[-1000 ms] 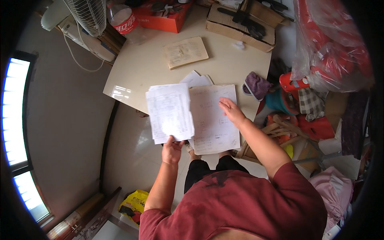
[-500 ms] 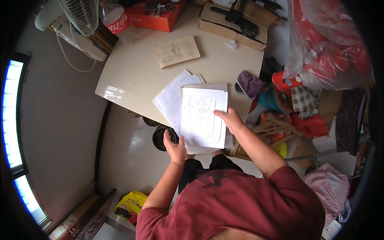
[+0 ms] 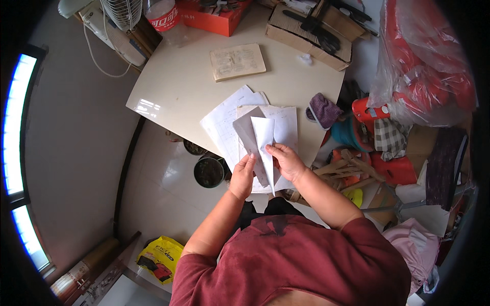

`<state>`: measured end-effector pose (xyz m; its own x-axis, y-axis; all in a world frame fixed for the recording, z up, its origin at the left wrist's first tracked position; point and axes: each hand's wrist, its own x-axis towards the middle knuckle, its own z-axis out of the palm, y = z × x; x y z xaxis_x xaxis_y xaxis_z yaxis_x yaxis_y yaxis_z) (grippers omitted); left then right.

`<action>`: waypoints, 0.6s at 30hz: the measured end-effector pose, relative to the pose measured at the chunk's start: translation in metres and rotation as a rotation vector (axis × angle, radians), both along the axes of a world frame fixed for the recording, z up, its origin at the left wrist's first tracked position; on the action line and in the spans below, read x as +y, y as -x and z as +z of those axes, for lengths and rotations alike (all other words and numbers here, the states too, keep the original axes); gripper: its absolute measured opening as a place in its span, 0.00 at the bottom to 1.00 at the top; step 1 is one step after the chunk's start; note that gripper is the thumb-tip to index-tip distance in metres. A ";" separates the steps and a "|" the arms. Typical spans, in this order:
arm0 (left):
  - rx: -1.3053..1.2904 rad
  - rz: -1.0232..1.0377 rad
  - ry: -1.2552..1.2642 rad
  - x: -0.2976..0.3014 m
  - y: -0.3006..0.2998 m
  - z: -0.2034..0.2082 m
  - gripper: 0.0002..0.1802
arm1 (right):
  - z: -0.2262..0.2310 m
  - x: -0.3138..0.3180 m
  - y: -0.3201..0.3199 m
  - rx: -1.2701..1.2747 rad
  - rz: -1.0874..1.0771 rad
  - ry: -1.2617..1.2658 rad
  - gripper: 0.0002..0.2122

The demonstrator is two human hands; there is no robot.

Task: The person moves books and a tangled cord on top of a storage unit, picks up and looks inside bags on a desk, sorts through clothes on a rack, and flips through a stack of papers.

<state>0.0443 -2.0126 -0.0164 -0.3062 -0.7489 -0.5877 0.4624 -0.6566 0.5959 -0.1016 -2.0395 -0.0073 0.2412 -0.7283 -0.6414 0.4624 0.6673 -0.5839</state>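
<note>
Both hands hold paper sheets above the table's near edge. My left hand (image 3: 243,177) pinches the lower left side of a greyish sheet (image 3: 248,133), thumb on top. My right hand (image 3: 286,161) grips a white sheet (image 3: 262,131), seen steeply tilted and narrow, its lower end tapering to a point. The two sheets stand apart at the top like an opened V; whether they are joined lower down is hidden. Beneath them lie loose written papers (image 3: 220,120) and a wider sheet (image 3: 287,122), partly overhanging the table edge.
A worn book (image 3: 238,62) lies on the pale table (image 3: 178,92). Behind stand a plastic bottle (image 3: 164,18), a red box (image 3: 217,19) and a cardboard box (image 3: 306,41) with black straps. A purple cloth item (image 3: 323,110) rests at the right edge; dark pots (image 3: 209,172) stand on the floor.
The papers, earlier face up and nearly flat in my right hand, are now tilted and parted. My left hand, earlier open beside them, has moved right and up and grips the greyish sheet.
</note>
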 end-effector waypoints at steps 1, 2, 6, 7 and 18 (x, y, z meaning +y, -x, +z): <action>0.001 0.003 -0.002 0.000 -0.001 -0.002 0.16 | -0.002 0.000 0.000 0.001 0.003 -0.002 0.08; 0.105 0.080 -0.036 0.000 -0.001 -0.004 0.17 | -0.005 -0.001 0.000 -0.005 -0.038 -0.015 0.08; 0.293 0.234 -0.075 0.000 -0.006 -0.007 0.17 | -0.009 -0.005 0.004 0.042 -0.073 -0.007 0.08; 0.332 0.260 -0.056 -0.001 -0.008 -0.007 0.18 | -0.008 -0.006 0.006 0.077 -0.074 0.005 0.08; 0.021 0.346 -0.143 0.013 -0.054 -0.043 0.14 | -0.048 -0.025 0.075 0.528 -0.088 0.058 0.09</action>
<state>0.0985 -1.9996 -0.0598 -0.0620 -0.7208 -0.6904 0.6827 -0.5352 0.4975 -0.1770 -2.0646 -0.0553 -0.1665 -0.7690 -0.6171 0.1489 0.5991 -0.7867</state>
